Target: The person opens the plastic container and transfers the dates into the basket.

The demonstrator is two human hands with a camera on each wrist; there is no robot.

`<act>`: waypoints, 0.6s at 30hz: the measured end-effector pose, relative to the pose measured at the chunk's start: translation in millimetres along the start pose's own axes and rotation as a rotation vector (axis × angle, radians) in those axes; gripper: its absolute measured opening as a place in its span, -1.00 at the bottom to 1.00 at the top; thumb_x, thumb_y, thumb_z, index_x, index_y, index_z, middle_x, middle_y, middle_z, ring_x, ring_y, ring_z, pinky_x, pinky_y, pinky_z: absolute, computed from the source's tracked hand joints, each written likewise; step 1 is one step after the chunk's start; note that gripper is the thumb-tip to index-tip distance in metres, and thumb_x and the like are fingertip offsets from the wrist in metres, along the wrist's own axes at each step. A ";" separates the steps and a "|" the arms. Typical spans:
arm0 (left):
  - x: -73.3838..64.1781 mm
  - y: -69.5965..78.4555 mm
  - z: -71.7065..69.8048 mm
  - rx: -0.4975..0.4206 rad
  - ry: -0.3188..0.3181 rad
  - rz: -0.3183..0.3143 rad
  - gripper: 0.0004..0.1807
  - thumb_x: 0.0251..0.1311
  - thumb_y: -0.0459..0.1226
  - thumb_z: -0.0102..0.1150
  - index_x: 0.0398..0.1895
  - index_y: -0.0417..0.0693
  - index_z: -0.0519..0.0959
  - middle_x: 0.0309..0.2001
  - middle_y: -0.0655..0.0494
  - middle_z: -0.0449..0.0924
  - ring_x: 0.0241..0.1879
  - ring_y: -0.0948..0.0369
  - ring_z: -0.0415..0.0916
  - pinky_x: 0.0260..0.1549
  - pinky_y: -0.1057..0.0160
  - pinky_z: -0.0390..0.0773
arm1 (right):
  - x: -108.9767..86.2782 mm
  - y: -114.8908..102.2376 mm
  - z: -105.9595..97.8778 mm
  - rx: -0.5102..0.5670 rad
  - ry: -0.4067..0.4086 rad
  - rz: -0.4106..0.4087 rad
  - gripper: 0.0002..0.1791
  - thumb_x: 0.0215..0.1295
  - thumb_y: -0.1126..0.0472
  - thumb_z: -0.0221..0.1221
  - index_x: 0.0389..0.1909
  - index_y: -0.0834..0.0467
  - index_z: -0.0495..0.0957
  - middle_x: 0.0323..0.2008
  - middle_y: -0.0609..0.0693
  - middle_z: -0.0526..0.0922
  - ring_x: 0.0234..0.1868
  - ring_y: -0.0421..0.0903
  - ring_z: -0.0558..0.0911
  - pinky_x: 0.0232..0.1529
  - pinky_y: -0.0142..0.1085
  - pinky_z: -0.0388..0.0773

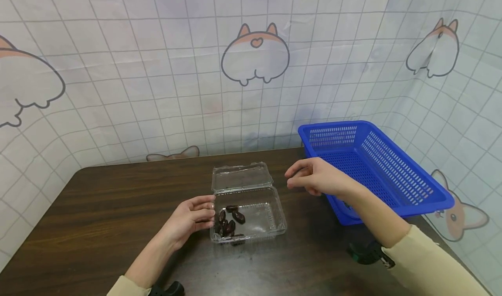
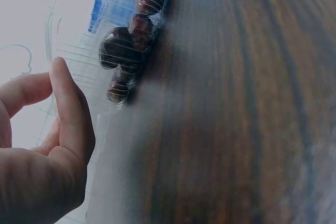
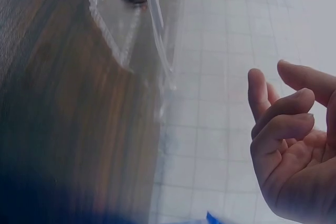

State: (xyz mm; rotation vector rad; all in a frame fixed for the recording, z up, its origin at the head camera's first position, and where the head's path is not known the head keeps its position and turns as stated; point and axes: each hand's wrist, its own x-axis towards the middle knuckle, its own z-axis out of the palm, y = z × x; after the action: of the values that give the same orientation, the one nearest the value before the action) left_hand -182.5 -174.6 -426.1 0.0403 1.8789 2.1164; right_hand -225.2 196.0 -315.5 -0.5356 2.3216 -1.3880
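A clear plastic clamshell box (image 1: 260,215) lies on the table with its lid (image 1: 241,178) folded back. Several glossy dark brown dates (image 1: 238,217) are gathered at the box's left side; the left wrist view shows dates (image 2: 121,48) through the clear wall. My left hand (image 1: 192,221) rests its fingertips against the left side of the box, fingers nearly straight. Between the box and a blue basket (image 1: 408,167), my right hand (image 1: 319,177) hovers above the table. In the right wrist view, that right hand (image 3: 294,145) has loosely bent fingers, thumb apart, holding nothing.
The blue perforated basket stands at the right, partly behind my right forearm. Something small and dark shows inside it near the forearm, too hidden to identify. A white gridded cloth (image 1: 176,69) with cartoon prints surrounds the dark wooden table (image 1: 117,200) at the back and sides.
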 end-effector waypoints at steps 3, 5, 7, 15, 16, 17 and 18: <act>-0.4 0.3 -0.5 0.000 0.003 -0.004 -0.40 0.36 -0.49 0.18 0.43 -0.46 0.26 -0.13 0.01 0.55 -0.29 0.23 0.59 -0.20 0.25 0.72 | 4.8 -0.8 6.7 -0.002 -0.020 0.001 -0.63 0.36 0.10 0.36 0.05 0.23 0.62 -0.37 0.03 0.66 -0.64 -0.14 0.30 -0.60 -0.34 0.25; -0.5 0.7 -0.9 0.006 0.007 -0.006 -0.40 0.37 -0.48 0.18 0.43 -0.44 0.27 -0.12 0.00 0.55 -0.29 0.23 0.59 -0.20 0.25 0.72 | 8.4 -1.4 11.4 0.008 -0.040 0.000 -0.62 0.36 0.11 0.36 0.06 0.24 0.61 -0.34 0.03 0.68 -0.64 -0.14 0.30 -0.60 -0.34 0.24; -0.1 1.4 -1.3 0.014 0.010 -0.003 -0.41 0.37 -0.48 0.18 0.43 -0.43 0.27 -0.10 -0.02 0.54 -0.28 0.22 0.58 -0.19 0.24 0.72 | 11.8 -2.4 15.8 0.017 -0.057 -0.006 -0.63 0.37 0.13 0.35 0.07 0.26 0.61 -0.31 0.05 0.71 -0.64 -0.14 0.30 -0.60 -0.34 0.22; 0.2 0.6 -2.0 0.016 0.001 0.004 -0.40 0.38 -0.47 0.18 0.43 -0.43 0.27 -0.10 0.00 0.54 -0.27 0.21 0.58 -0.18 0.23 0.71 | 24.9 -2.9 32.1 0.026 -0.116 -0.016 -0.70 0.37 0.16 0.34 0.03 0.20 0.65 -0.28 0.24 0.71 -0.64 -0.15 0.35 -0.59 -0.33 0.26; 0.1 0.0 -2.1 0.015 -0.003 0.006 -0.40 0.38 -0.47 0.18 0.43 -0.43 0.27 -0.10 0.00 0.54 -0.27 0.21 0.58 -0.17 0.23 0.72 | 26.5 -1.9 34.3 0.027 -0.123 -0.014 -0.71 0.36 0.17 0.34 0.03 0.20 0.65 -0.35 0.22 0.69 -0.65 -0.15 0.35 -0.59 -0.33 0.26; 0.0 -0.8 -2.2 0.015 -0.007 0.007 -0.40 0.38 -0.47 0.19 0.43 -0.43 0.26 -0.10 0.01 0.54 -0.26 0.22 0.58 -0.17 0.23 0.71 | 28.0 -1.2 36.8 0.029 -0.129 -0.012 -0.71 0.36 0.17 0.34 0.03 0.21 0.65 -0.40 0.21 0.67 -0.66 -0.16 0.34 -0.59 -0.33 0.25; 0.0 -1.5 -2.3 0.016 -0.010 0.008 -0.39 0.38 -0.46 0.19 0.44 -0.44 0.26 -0.11 0.02 0.54 -0.26 0.22 0.59 -0.17 0.23 0.71 | 29.4 -0.6 39.5 0.029 -0.135 -0.013 -0.71 0.36 0.18 0.34 0.03 0.21 0.66 -0.44 0.16 0.66 -0.66 -0.16 0.34 -0.60 -0.33 0.26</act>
State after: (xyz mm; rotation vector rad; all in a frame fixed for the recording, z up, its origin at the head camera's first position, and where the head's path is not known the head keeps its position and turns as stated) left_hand -182.8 -176.7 -427.9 0.0624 1.8928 2.1030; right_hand -230.4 151.6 -336.1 -0.6174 2.1913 -1.3461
